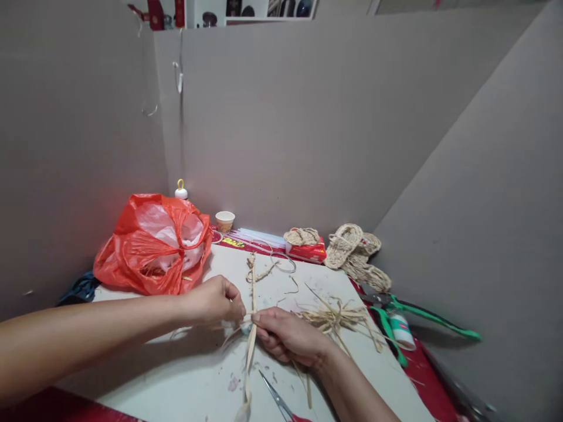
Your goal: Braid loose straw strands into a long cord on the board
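A pale braided straw cord runs lengthwise down the middle of the white board, its loose flat strands trailing toward me. At its working point my right hand is closed, thumb and forefinger pinching the cord. Just left of the cord, my left hand is closed in a pinch on a thin straw strand that reaches across to the cord. Below the hands lies a pair of scissors, blades pointing away from me. Beside my right hand spreads a bundle of loose straw.
The white board lies on a red tabletop. Around it are a red plastic bag, a paper cup, a wire loop, woven straw soles, green-handled shears and a white-and-green bottle. Grey partitions enclose the table.
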Available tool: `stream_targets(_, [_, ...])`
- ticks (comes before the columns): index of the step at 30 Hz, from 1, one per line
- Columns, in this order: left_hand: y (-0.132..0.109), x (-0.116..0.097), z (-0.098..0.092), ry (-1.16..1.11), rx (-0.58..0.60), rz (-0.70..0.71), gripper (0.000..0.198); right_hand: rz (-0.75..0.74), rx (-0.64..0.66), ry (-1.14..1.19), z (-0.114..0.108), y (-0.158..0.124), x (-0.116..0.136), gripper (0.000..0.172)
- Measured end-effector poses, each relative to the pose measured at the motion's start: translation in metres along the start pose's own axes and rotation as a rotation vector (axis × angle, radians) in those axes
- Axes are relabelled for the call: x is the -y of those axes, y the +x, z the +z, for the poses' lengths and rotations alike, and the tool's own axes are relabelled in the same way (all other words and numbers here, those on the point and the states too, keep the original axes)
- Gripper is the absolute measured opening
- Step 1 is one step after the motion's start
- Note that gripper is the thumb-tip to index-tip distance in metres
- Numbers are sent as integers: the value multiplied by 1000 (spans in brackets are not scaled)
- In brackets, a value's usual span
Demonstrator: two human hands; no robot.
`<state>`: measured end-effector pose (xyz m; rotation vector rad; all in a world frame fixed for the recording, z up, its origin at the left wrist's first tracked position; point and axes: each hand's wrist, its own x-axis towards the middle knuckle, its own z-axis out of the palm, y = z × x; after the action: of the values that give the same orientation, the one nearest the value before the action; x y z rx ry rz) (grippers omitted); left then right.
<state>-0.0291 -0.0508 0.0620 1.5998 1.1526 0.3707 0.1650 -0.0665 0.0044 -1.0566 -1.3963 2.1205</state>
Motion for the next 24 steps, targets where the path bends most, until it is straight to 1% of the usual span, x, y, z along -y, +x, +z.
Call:
stream_targets(2, [9,7,6,-120,8,4,20,1,2,19,-1,0,-1,37])
stream_targets(4, [14,14,12,-295,31,-23,20,14,2,24,-1,0,-1,37])
stream_targets(7, [16,19,20,-538,110,-147,21,27,-7,31,-2,0,-3,36])
stream_targets(9, [17,21,23,-638,150,-213,23,24,-9,39,-2,-1,-4,34])
stream_targets(10, [17,23,25,-674,161,-222,24,23,-7,40,-2,-1,-5,34])
stream_targets(13, [19,26,26,-720,168,-214,23,33,0,24,-3,-3,-6,34])
stream_targets(20, [22,30,26,-661,128,-183,20,43,-4,11,-6,-4,-9,34])
stream_targets(22, [22,31,25,-678,134,-179,23,39,-12,-1,-6,-4,-9,34])
stream_targets(24, [24,32,23,-679,166,-191,28,42,-13,-8,-5,-4,-8,35])
